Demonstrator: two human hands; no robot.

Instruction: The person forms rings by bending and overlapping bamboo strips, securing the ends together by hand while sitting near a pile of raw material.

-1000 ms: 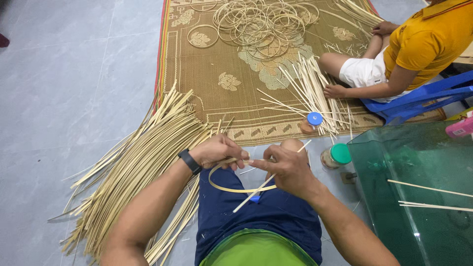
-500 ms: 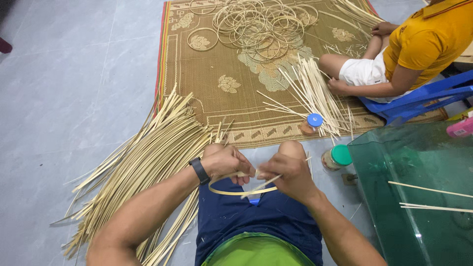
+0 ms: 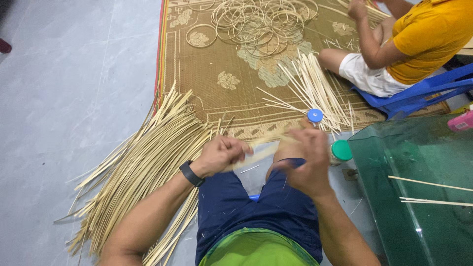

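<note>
- Currently both hands are clamped on one pale bamboo strip (image 3: 261, 150), held over the knees; the strip is motion-blurred.
- left hand (image 3: 221, 155): fingers curled shut around the strip's left end, knuckles up, black watch (image 3: 191, 173) on the wrist, forearm coming in from lower left.
- right hand (image 3: 306, 162): closed over the strip's right end, back of hand to camera, forearm coming in from lower right.
- Strip's long axis runs roughly left-right, rising slightly toward the right hand; can't tell its bend through the blur.
- Just left of the lap: big fan of loose strips (image 3: 143, 162) on the grey tiled floor (image 3: 59, 98), pointing up-right.
- Ahead: blue-capped bottle (image 3: 315, 116) and green-capped jar (image 3: 341, 150), near the right hand.
- Beyond: woven mat (image 3: 207, 64) with a heap of finished rings (image 3: 256, 22) and a bundle of short sticks (image 3: 315, 88).
- Far right: another person in a yellow shirt (image 3: 423, 39) seated on the mat; green glass tabletop (image 3: 419, 172) at right edge.
</note>
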